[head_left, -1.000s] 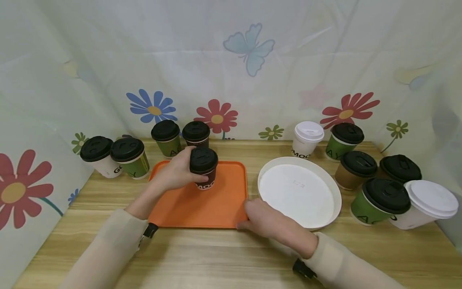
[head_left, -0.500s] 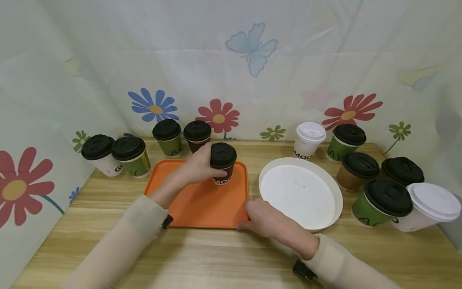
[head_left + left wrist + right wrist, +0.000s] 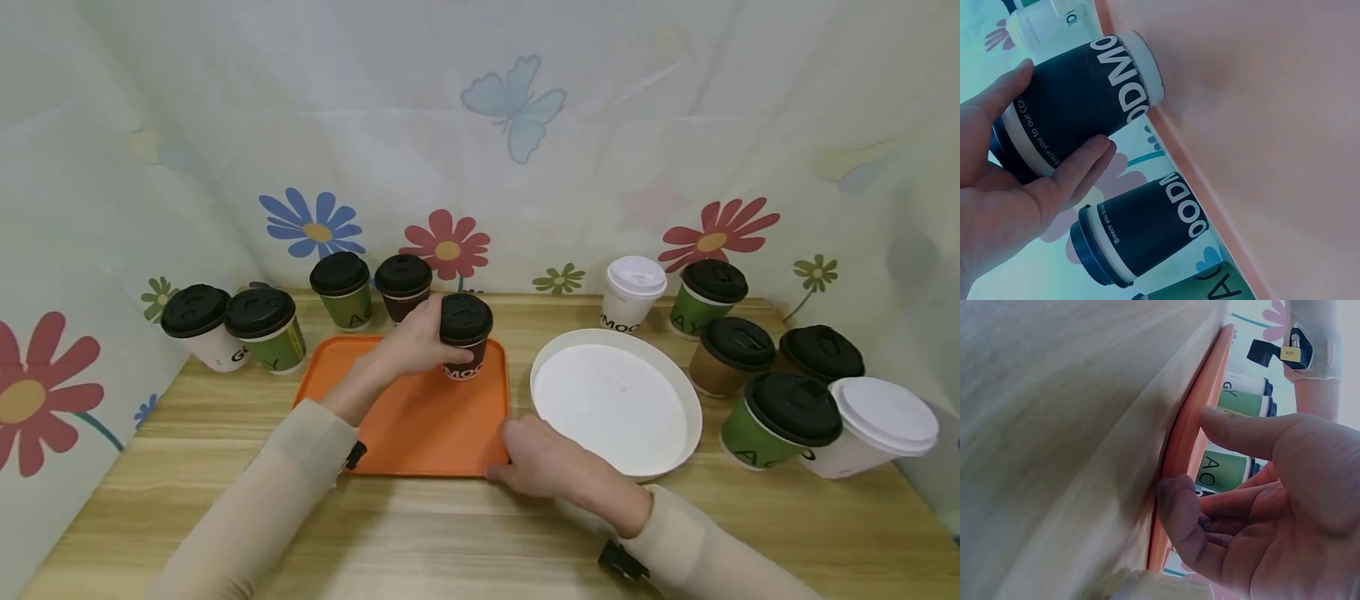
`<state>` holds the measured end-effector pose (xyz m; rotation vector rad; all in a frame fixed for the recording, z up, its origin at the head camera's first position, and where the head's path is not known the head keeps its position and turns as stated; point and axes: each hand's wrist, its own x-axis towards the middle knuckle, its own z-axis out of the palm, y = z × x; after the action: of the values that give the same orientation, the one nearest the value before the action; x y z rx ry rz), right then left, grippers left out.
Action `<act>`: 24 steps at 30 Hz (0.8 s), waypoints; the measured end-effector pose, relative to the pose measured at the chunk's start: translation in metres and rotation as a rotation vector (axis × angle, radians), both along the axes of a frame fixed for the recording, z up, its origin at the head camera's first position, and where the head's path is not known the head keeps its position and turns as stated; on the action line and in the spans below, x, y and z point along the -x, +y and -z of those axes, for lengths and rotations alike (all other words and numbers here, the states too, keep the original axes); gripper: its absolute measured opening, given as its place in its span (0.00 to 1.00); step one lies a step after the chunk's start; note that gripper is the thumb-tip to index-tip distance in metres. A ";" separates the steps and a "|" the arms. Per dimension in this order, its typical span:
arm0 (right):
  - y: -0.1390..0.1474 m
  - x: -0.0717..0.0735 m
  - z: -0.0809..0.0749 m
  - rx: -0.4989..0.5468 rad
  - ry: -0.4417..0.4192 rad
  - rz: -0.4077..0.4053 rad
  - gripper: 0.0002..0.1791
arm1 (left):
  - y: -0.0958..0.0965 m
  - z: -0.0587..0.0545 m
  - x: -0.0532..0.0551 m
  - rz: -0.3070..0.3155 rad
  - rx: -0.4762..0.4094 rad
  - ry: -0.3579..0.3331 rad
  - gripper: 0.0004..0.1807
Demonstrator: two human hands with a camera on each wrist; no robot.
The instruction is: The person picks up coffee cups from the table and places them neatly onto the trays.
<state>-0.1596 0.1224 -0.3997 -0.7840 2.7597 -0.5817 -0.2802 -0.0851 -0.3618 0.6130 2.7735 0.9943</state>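
Note:
A dark brown paper coffee cup (image 3: 467, 325) with a black lid stands upright near the right rear of the orange tray (image 3: 420, 425). My left hand (image 3: 412, 340) grips it from the left, thumb on the near side and fingers behind. In the left wrist view, the white base of this coffee cup (image 3: 1079, 100) is at the tray's surface. My right hand (image 3: 543, 458) holds the tray's front right corner. Seen from the right wrist, the thumb lies along the orange rim (image 3: 1191, 425) with a curled finger against its outer side.
A round white dish (image 3: 615, 400) sits right of the tray. Behind the tray are a green cup (image 3: 345, 296) and a dark brown cup (image 3: 403, 283). Two lidded cups (image 3: 262, 325) stand at left. Several more cups (image 3: 780, 417) are grouped at right, near the floral curtain (image 3: 525, 192).
My left hand has moved the coffee cup rightward over the tray, mostly during the first half second. My right hand keeps its hold on the tray corner. The head view has shifted slightly.

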 end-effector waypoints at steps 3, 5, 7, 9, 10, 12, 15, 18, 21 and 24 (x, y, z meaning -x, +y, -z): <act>-0.002 0.000 0.000 -0.009 -0.015 0.011 0.21 | -0.001 0.001 0.001 -0.003 0.004 0.009 0.51; -0.003 0.001 -0.001 -0.010 -0.022 0.018 0.21 | -0.002 0.002 0.001 0.001 0.004 0.014 0.51; -0.003 0.001 -0.001 -0.008 -0.029 0.021 0.21 | -0.002 0.002 0.002 0.004 0.005 0.017 0.51; -0.002 0.001 -0.002 -0.006 -0.026 0.020 0.21 | -0.001 0.002 0.002 0.002 0.006 0.019 0.51; -0.002 0.001 -0.002 -0.003 -0.024 0.018 0.21 | 0.000 0.003 0.002 0.001 0.008 0.019 0.52; -0.001 0.001 -0.002 0.003 -0.020 0.013 0.21 | 0.001 0.003 0.002 -0.008 0.010 0.016 0.54; -0.001 0.001 -0.001 0.010 -0.019 0.009 0.22 | 0.002 0.005 0.000 -0.028 0.025 0.009 0.61; 0.000 0.002 -0.001 0.009 -0.026 0.008 0.22 | 0.003 0.007 -0.003 -0.051 0.030 0.001 0.68; 0.000 0.003 -0.001 0.011 -0.027 0.008 0.22 | 0.002 0.008 -0.005 -0.064 0.019 0.006 0.70; 0.001 0.003 -0.001 0.012 -0.025 0.005 0.21 | 0.001 0.008 -0.006 -0.067 0.011 0.009 0.71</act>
<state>-0.1626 0.1231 -0.3988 -0.7674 2.7389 -0.6057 -0.2741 -0.0842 -0.3701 0.5283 2.8228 0.9910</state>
